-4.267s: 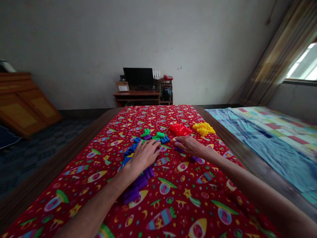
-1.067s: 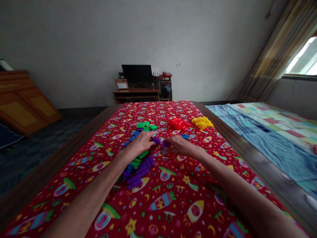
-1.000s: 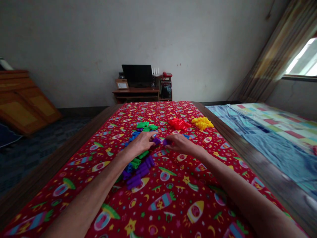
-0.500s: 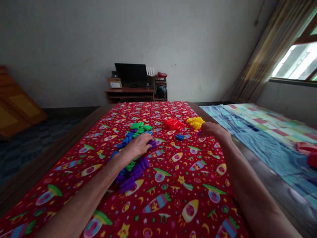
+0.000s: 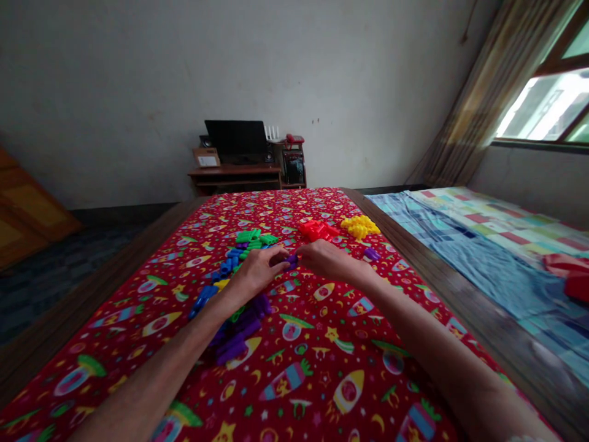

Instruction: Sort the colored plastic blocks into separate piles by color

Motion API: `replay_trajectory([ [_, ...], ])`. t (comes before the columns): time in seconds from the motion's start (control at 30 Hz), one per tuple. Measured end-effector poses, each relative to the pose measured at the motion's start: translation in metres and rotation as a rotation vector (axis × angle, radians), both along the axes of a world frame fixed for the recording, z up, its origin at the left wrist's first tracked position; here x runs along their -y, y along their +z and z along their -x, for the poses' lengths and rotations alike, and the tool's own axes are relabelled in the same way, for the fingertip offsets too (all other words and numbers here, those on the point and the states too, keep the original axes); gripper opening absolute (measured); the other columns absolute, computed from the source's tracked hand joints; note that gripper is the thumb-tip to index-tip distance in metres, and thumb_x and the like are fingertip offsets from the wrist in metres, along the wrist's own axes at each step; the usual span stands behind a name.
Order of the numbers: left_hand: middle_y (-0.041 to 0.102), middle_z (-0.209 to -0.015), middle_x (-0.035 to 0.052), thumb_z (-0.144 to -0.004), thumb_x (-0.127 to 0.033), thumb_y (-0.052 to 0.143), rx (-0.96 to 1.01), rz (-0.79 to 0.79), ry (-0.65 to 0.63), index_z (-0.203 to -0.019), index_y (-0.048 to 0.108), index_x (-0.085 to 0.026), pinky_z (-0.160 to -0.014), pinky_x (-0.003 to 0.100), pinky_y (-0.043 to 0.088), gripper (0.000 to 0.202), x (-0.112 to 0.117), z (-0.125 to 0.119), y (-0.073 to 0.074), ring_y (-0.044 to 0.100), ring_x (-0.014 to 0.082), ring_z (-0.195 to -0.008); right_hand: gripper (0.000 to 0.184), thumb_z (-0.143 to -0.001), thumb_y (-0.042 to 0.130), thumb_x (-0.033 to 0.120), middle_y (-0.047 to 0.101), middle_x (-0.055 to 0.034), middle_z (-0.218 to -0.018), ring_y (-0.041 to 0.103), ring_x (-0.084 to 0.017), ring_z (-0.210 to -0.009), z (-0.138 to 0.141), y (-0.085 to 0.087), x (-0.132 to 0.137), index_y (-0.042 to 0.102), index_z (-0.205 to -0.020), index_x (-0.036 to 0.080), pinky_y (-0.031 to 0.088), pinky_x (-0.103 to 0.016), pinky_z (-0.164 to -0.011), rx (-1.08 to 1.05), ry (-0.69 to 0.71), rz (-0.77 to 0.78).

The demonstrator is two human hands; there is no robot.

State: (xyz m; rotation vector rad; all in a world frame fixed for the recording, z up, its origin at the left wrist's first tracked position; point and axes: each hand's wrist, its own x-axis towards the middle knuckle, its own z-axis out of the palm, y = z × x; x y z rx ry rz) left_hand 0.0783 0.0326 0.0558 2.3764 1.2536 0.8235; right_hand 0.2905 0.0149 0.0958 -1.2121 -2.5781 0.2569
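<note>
My left hand (image 5: 258, 271) is closed on a purple plastic toy block (image 5: 291, 262), holding it between thumb and fingers just above the red cloth. From the other side, my right hand (image 5: 326, 258) pinches the right end of this block, its fingertips partly hidden. Beside and under my left forearm lies a mixed pile with blue blocks (image 5: 202, 299), purple blocks (image 5: 237, 337) and green blocks (image 5: 252, 236). A single purple block (image 5: 370, 253) rests apart, to the right of my right hand. Red blocks (image 5: 317, 230) and yellow blocks (image 5: 361, 226) form separate heaps beyond it.
A red patterned cloth (image 5: 294, 344) covers the table, whose dark wooden edge (image 5: 488, 319) shows at right. A bed with a blue sheet (image 5: 442, 245) stands alongside. Against the far wall is a desk (image 5: 237, 175) with a monitor (image 5: 237, 141).
My right hand has moved left to meet my left hand at a purple block. It has left a purple block near the yellow heap. The lone blue blocks are now hidden.
</note>
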Motion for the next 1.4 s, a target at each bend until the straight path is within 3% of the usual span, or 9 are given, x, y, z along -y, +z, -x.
replay_trajectory([
  [0.2,0.072,-0.080,0.0008,-0.080,-0.034,0.062,0.102,0.043,-0.052,-0.086,0.063,-0.019,-0.067,0.026,0.053,0.016,0.007,-0.009,0.000,0.067,0.0172,-0.072,0.022,-0.089,0.059,0.021,0.067,-0.0042,-0.081,0.053,-0.010,-0.067,-0.004,-0.011,-0.009,0.068,-0.107,0.012,0.033,-0.020,-0.061,-0.153,0.069,0.126],
  [0.37,0.073,-0.094,0.0040,-0.087,-0.031,0.055,-0.070,-0.048,-0.062,-0.094,0.065,-0.020,-0.082,0.031,0.054,0.016,0.009,-0.008,-0.001,0.068,0.0201,-0.089,0.017,-0.086,0.058,0.015,0.066,-0.0004,-0.073,0.050,-0.008,-0.061,-0.015,-0.001,-0.017,0.072,-0.096,0.013,0.032,-0.020,-0.059,-0.062,0.078,0.114],
  [0.5,0.065,-0.124,0.0096,-0.086,-0.026,0.056,-0.298,-0.199,-0.078,-0.114,0.063,-0.019,-0.105,0.041,0.042,0.029,0.000,0.006,-0.015,0.055,0.0253,-0.120,0.021,-0.088,0.056,0.023,0.069,-0.0046,-0.079,0.055,-0.012,-0.067,-0.061,0.014,-0.025,0.075,-0.093,0.015,0.033,-0.023,-0.059,0.104,-0.327,0.007],
  [0.6,0.067,-0.121,0.0076,-0.087,-0.021,0.056,-0.418,-0.170,-0.105,-0.117,0.063,-0.021,-0.107,0.041,0.039,0.031,-0.006,0.013,-0.026,0.057,0.0235,-0.118,0.025,-0.086,0.058,0.026,0.071,-0.0103,-0.097,0.062,-0.019,-0.082,-0.105,0.017,-0.027,0.074,-0.102,0.016,0.037,-0.025,-0.062,0.217,-0.735,-0.028],
  [0.7,0.066,-0.122,0.0090,-0.090,-0.018,0.051,-0.437,-0.146,-0.108,-0.124,0.060,-0.020,-0.106,0.039,0.040,0.035,-0.008,0.016,-0.031,0.057,0.0230,-0.118,0.028,-0.081,0.065,0.023,0.070,-0.0128,-0.107,0.064,-0.022,-0.093,-0.131,0.011,-0.025,0.072,-0.106,0.015,0.042,-0.026,-0.066,0.313,-0.888,0.083],
  [0.87,0.064,-0.127,0.0102,-0.086,-0.021,0.058,-0.398,-0.145,-0.057,-0.127,0.058,-0.021,-0.103,0.039,0.043,0.041,-0.004,0.014,-0.026,0.057,0.0254,-0.120,0.031,-0.086,0.061,0.038,0.071,-0.0136,-0.101,0.067,-0.021,-0.089,-0.133,0.001,-0.030,0.073,-0.102,0.014,0.045,-0.027,-0.068,0.376,-0.776,0.223],
  [1.03,0.072,-0.111,0.0060,-0.084,-0.031,0.062,-0.233,0.018,-0.035,-0.131,0.055,-0.024,-0.088,0.033,0.053,0.048,0.004,0.000,-0.009,0.068,0.0233,-0.101,0.030,-0.091,0.055,0.032,0.070,-0.0164,-0.106,0.065,-0.023,-0.092,-0.106,0.016,-0.027,0.072,-0.104,0.012,0.044,-0.028,-0.070,0.383,-0.738,0.022],
  [1.27,0.075,-0.100,0.0045,-0.078,-0.025,0.066,0.014,0.104,-0.049,-0.139,0.045,-0.021,-0.078,0.033,0.056,0.064,0.007,-0.010,-0.009,0.072,0.0223,-0.089,0.020,-0.091,0.055,0.019,0.071,-0.0066,-0.084,0.058,-0.011,-0.068,-0.005,0.006,0.003,0.072,-0.100,0.014,0.037,-0.023,-0.063,-0.034,-0.004,0.010],
  [1.4,0.074,-0.105,0.0062,-0.074,-0.018,0.067,-0.004,0.085,-0.042,-0.141,0.039,-0.021,-0.080,0.035,0.056,0.073,0.006,-0.011,-0.012,0.071,0.0241,-0.097,0.032,-0.079,0.058,0.002,0.072,-0.0077,-0.089,0.060,-0.012,-0.073,0.020,-0.020,0.003,0.071,-0.106,0.014,0.039,-0.022,-0.065,-0.115,0.070,0.075],
])
